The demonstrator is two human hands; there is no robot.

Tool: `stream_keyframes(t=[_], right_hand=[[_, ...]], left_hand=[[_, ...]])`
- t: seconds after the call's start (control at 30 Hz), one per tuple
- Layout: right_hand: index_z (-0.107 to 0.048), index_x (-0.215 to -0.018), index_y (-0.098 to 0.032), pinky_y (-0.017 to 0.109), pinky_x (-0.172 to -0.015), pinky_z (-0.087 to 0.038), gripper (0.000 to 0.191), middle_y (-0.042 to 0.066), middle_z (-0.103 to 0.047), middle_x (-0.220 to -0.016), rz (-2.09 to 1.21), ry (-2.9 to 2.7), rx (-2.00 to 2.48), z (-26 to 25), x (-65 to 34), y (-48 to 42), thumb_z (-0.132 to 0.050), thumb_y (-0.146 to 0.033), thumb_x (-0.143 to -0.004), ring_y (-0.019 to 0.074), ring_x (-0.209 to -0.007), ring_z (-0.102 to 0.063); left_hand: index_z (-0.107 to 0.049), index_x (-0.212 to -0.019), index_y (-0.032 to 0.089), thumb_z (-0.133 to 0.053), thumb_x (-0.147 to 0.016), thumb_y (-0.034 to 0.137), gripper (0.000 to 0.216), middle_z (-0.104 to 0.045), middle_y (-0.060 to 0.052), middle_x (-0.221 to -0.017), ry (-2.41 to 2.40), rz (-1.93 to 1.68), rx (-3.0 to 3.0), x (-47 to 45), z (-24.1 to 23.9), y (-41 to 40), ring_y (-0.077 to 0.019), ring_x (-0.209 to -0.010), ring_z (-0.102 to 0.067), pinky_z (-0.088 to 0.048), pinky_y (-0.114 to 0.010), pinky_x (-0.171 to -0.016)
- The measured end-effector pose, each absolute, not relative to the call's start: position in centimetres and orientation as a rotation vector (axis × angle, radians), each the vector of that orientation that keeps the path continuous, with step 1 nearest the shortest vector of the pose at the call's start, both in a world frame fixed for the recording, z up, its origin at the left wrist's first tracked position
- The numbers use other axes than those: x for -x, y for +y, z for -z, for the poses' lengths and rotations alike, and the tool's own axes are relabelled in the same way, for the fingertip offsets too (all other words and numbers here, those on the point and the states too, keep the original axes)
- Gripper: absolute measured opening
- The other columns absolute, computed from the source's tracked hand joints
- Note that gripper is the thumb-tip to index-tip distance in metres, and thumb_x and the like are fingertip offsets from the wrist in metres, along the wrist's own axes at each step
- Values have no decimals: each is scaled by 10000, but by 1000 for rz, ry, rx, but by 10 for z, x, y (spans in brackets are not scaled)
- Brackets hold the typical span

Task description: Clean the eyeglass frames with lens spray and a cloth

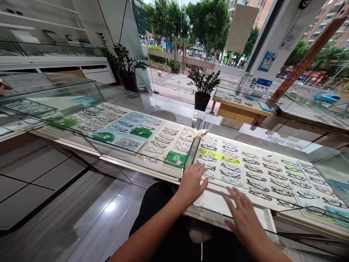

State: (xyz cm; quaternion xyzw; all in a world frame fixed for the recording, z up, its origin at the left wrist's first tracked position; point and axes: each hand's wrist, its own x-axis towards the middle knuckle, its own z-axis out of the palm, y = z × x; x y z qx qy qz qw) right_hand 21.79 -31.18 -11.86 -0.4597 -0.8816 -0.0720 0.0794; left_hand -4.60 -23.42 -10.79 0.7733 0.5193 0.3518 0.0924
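Observation:
My left hand (193,182) lies flat, fingers stretched, on the glass top of a display counter (163,174) near its front edge. My right hand (242,214) hovers or rests open over the same glass, fingers spread, a little nearer to me. Neither hand holds anything. Under the glass lie several rows of eyeglass frames (245,171) on white trays, with a yellow-green strip (218,155) just beyond my left hand. A crumpled white cloth (196,133) and a small spray bottle (194,120) sit on the glass further back.
A second glass case (109,127) with more eyeglass frames and green signs (176,158) extends left. Two potted plants (203,91) stand by the shop's window wall. A wooden counter (240,107) is behind. Grey tiled floor (54,196) lies to the left.

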Motion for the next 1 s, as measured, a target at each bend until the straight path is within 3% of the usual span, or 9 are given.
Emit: stream_keyframes(t=[0.13, 0.27, 0.43, 0.53, 0.67, 1.0], right_hand=[[-311, -1671, -250, 590, -1191, -351, 869, 184, -439, -1669, 370, -2488, 1468, 130, -234, -299, -706, -513, -943, 444, -1533, -377], [-304, -1669, -243, 606, -1200, -334, 858, 198, -426, -1667, 383, -2455, 1476, 127, -237, -286, -639, -616, -972, 443, -1535, -366], [-340, -1641, -212, 625, -1190, -338, 907, 230, -429, -1650, 366, -2422, 1513, 126, -240, -258, -587, -740, -947, 458, -1537, -349], [-366, -1623, -188, 619, -1190, -346, 915, 242, -436, -1641, 339, -2414, 1543, 126, -243, -237, -556, -770, -943, 455, -1538, -347], [-404, -1597, -148, 608, -1205, -349, 951, 247, -434, -1643, 313, -2434, 1568, 125, -248, -210, -536, -810, -926, 454, -1539, -346], [-346, -1645, -127, 577, -1189, -410, 876, 234, -465, -1648, 224, -2464, 1533, 131, -249, -190, -458, -719, -1009, 420, -1498, -446]], left_hand=[[-739, -1050, 247, -605, -1005, 281, 146, -782, -64, -1145, 1538, -1471, -2009, 95, 109, -239, -250, -1134, -688, -511, -458, -1054], [-713, -968, 233, -612, -991, 355, 160, -728, -56, -1039, 1786, -1747, -1485, 151, 142, -247, -240, -1047, -665, -514, -409, -1009], [-577, -1125, 240, -638, -899, 274, 237, -636, -50, -1206, 1933, -1713, -425, 195, 220, -241, -196, -1183, -605, -459, -368, -1107], [-527, -1114, 227, -658, -858, 290, 295, -621, -66, -1088, 1869, -1513, -192, 203, 261, -236, -228, -1058, -644, -528, -445, -999], [-561, -1030, 224, -767, -780, 376, 358, -614, -51, -951, 1721, -1288, -63, 202, 292, -229, -251, -945, -667, -563, -461, -901], [-586, -906, 219, -825, -767, 441, 355, -637, -22, -865, 1476, -1256, -78, 202, 311, -221, -179, -890, -673, -555, -299, -871]])
